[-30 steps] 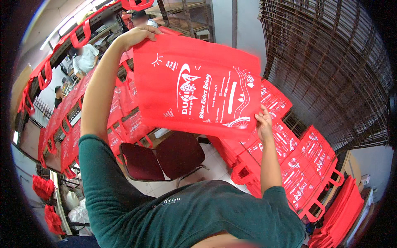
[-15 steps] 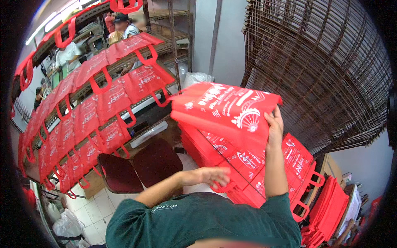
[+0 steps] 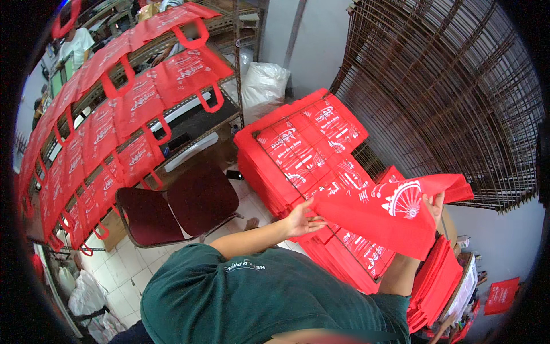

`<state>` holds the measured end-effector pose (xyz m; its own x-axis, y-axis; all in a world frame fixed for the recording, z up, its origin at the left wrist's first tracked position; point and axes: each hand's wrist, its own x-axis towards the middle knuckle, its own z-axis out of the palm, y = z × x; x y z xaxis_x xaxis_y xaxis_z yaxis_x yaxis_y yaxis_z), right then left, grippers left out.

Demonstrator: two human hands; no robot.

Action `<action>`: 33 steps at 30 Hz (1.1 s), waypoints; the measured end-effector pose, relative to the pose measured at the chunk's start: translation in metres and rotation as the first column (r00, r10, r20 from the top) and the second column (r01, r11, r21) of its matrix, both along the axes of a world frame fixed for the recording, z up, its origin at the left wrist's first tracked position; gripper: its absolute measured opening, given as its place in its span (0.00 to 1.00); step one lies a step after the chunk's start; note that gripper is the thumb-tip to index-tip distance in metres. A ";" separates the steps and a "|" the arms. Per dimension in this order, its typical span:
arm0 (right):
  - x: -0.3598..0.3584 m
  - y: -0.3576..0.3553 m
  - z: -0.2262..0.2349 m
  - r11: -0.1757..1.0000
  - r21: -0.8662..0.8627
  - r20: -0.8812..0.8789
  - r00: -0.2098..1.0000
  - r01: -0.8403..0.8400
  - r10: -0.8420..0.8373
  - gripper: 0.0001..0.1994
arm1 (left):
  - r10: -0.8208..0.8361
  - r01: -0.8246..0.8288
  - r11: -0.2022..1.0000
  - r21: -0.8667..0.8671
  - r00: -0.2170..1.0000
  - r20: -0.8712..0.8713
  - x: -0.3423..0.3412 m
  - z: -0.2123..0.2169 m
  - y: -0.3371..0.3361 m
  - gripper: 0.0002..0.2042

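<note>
A red printed fabric bag with a white wheel-like print is stretched slantwise over a rack of similar bags. My right hand pinches its right part, and the cloth beyond it flares toward the metal racks. At the bag's left end is my left hand, its fingers spread and thumb raised, close against the edge; whether it touches the cloth I cannot tell. Under the bag, more red printed bags lie in layers on a thin wire rack.
Stacked metal wire racks lean at the right. Red bags lie in rows on shelving at the left. A dark red chair stands between. A white plastic sack sits behind the stack; folded red bags are near my right arm.
My right hand has carried the bag right and lower, uncovering the stacked bags beneath. My left hand has moved slightly up to the bag's left edge. The whole view has shifted.
</note>
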<state>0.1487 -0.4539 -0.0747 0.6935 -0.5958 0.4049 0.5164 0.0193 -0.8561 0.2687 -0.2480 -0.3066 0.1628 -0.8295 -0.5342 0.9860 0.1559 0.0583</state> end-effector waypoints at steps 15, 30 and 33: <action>0.171 -0.143 -0.033 0.965 0.251 -0.373 0.927 0.069 0.030 0.22 | 0.406 -0.398 0.911 -0.107 0.823 0.398 0.325 0.019 -0.058 0.15; 0.304 -0.191 -0.255 0.836 0.339 -0.546 0.814 0.431 -0.198 0.28 | 0.067 -0.476 0.868 0.145 0.400 0.914 0.505 -0.025 -0.107 0.27; 0.332 -0.212 -0.346 0.892 -0.054 -0.669 0.647 0.448 -0.366 0.20 | -0.200 -0.452 0.833 0.321 0.296 0.934 0.545 -0.123 -0.133 0.30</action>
